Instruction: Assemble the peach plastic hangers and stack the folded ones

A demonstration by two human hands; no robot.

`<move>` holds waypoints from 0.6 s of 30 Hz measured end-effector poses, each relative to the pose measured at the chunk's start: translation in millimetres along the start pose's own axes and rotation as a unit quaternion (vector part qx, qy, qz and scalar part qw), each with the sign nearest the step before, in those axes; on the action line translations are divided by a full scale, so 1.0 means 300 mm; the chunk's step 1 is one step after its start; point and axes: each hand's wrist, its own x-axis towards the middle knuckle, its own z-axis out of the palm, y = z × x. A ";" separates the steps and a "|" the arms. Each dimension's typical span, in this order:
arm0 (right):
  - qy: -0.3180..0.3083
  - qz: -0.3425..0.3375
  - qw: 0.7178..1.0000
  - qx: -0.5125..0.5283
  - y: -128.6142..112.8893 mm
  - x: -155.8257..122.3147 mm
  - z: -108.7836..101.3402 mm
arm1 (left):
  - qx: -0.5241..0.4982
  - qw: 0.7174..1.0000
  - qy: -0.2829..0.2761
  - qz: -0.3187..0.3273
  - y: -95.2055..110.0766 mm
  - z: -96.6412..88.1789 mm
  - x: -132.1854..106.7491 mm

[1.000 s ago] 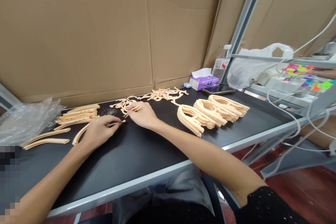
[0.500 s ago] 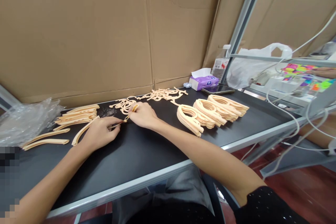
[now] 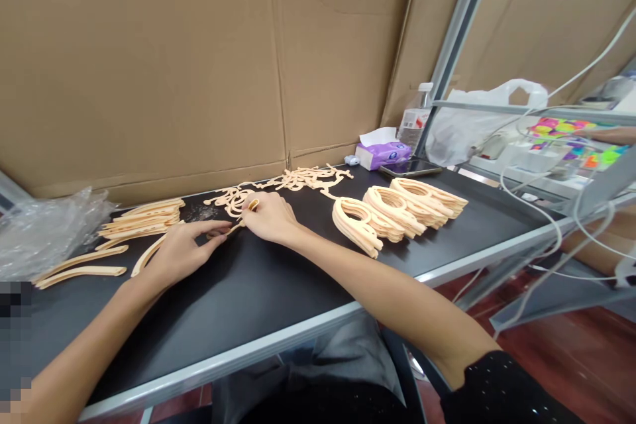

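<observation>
My left hand [image 3: 186, 252] pinches one end of a thin cream-coloured strip [image 3: 235, 228] a little above the black tabletop. To its right, my right hand [image 3: 272, 216] closes on the other end, where a small loop shows above the fingers. What the fingertips cover cannot be made out. Beside my left hand lie curved cream pieces [image 3: 79, 273] and a stack of similar strips [image 3: 144, 217]. Behind my right hand is a tangle of thin cream pieces [image 3: 308, 177].
Stacked cream pieces with ring-shaped ends [image 3: 355, 225] stand to the right. Crumpled clear plastic [image 3: 54, 232] lies at the left. A purple tissue pack [image 3: 385, 155], a phone [image 3: 412, 168] and a bottle [image 3: 415, 119] sit at the back. Cardboard [image 3: 149, 66] walls the rear; white cables [image 3: 556, 212] hang at right.
My left fingers have shifted on the strip, and the thumb now reaches closer to my right hand. The strip now spans between both hands. The view has moved slightly.
</observation>
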 end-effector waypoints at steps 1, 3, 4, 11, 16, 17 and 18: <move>-0.001 -0.001 1.000 -0.002 0.000 0.000 -0.001 | 0.003 1.000 0.007 0.001 -0.002 0.000 0.000; -0.001 -0.002 1.000 -0.008 0.001 -0.001 -0.002 | 0.010 1.000 0.018 0.015 -0.010 0.001 0.000; 0.001 -0.003 1.000 -0.010 0.002 -0.002 -0.004 | 0.016 0.999 0.023 0.027 -0.016 0.001 0.000; 0.013 0.003 1.000 -0.012 0.001 0.000 -0.010 | 0.044 0.995 -0.013 0.083 -0.081 0.002 0.012; 0.015 -0.001 1.000 -0.013 0.001 0.000 -0.011 | 0.028 0.997 -0.036 0.067 -0.065 -0.003 0.015; 0.016 -0.001 1.000 -0.012 0.002 0.000 -0.011 | 0.029 0.997 -0.037 0.054 -0.055 -0.004 0.014; 0.017 -0.001 1.000 -0.012 0.003 0.001 -0.011 | 0.031 0.998 -0.033 0.042 -0.045 -0.005 0.014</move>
